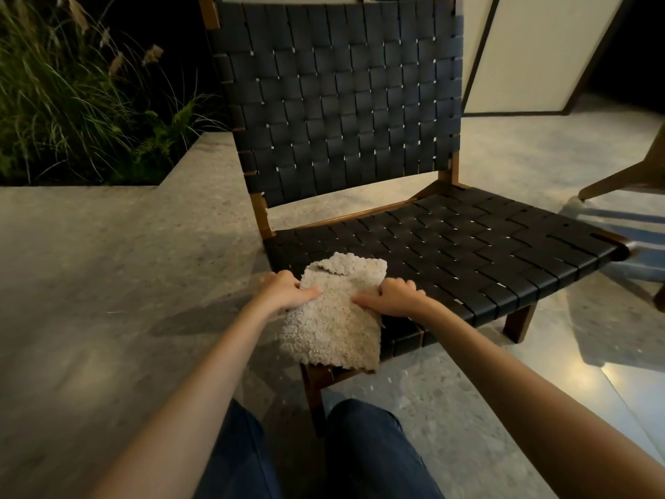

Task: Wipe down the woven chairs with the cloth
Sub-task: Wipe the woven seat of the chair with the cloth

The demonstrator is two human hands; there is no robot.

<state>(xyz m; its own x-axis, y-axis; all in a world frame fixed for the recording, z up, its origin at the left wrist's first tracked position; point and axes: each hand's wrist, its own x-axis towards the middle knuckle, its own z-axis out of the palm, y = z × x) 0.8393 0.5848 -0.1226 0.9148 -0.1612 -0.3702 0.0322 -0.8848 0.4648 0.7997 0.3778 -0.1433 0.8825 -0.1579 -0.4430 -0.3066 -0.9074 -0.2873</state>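
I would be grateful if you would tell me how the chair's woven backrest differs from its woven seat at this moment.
The backrest stands upright, leaning slightly back; the seat lies nearly flat and low. The backrest is bare, while the seat carries the beige cloth at its near corner, gripped by the left hand and right hand. Both are black woven straps on a brown wooden frame.

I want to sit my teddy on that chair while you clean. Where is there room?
The black woven seat is bare from the fluffy beige cloth across to its right edge and back to the woven backrest. The near left corner is crowded: the left hand and right hand grip the cloth there.
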